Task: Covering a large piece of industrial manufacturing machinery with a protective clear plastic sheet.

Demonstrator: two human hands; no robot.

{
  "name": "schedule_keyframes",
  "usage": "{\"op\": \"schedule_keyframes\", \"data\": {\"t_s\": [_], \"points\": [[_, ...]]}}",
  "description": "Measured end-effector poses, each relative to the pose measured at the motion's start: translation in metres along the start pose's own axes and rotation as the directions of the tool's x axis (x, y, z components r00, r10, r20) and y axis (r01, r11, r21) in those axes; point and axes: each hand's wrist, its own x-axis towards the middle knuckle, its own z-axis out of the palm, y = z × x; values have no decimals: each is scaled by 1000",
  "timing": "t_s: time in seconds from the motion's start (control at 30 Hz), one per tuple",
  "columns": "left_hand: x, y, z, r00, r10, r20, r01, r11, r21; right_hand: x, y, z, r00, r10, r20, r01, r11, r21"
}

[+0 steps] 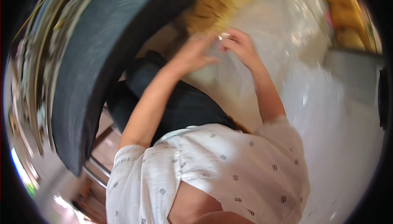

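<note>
With right hand (242, 48) curled at a small, shiny, silvery object (223, 36) between both hands — pinched or not, impossible to tell — and left hand (194, 54) loosely spread, could, by moving hastily, drop it onto nearby glossy, translucent plastic sheeting (282, 23), with no brand, label or writing readable.

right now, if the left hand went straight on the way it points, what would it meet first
Probably the small shiny item by the right hand, just ahead of the left hand; blur leaves exact depth unclear.
</note>
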Motion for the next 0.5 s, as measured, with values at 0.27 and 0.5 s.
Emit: {"op": "schedule_keyframes", "data": {"t_s": [0.27, 0.5], "points": [[-37, -70, 18, 640, -539, 547, 260, 822, 506, -38, -125, -27, 735, -573, -363, 677, 659, 329], [-47, 47, -32, 982, 56, -181, -159, 766, -623, -19, -96, 33, 983, -180, -33, 176, 979, -107]]}}
